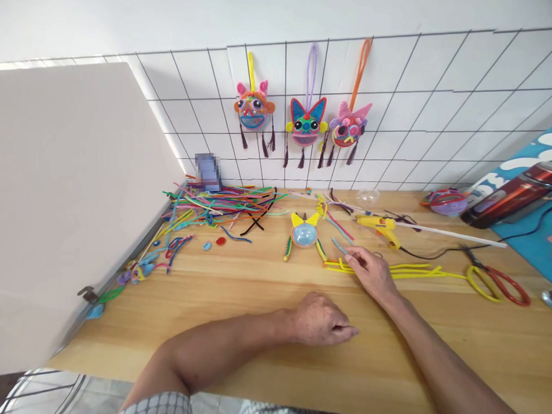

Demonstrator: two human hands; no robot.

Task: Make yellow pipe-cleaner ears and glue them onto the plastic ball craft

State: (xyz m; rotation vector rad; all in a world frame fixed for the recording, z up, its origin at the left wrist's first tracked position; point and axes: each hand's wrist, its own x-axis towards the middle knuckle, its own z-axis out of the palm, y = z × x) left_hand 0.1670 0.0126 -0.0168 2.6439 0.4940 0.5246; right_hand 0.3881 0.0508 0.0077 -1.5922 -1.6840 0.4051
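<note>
My right hand (371, 271) pinches a short light-blue pipe cleaner (339, 246), its free end pointing up and left. Beneath and beside that hand lie several yellow pipe cleaners (407, 273). My left hand (323, 320) rests on the wooden table nearer to me, its fingers curled closed, with nothing showing in them. Farther off sits a clear dome figure (305, 234) edged in orange, with yellow ears and two green-and-yellow legs. The blue pipe cleaner is to the right of this figure and apart from it.
A yellow glue gun (378, 224) with a long white stick lies right of centre. Scissors (498, 284) and a dark red flask (520, 192) are at the right. Mixed pipe cleaners (226, 203) are heaped at back left beside a white board (76, 190). Three decorated masks (306, 124) hang on the wall.
</note>
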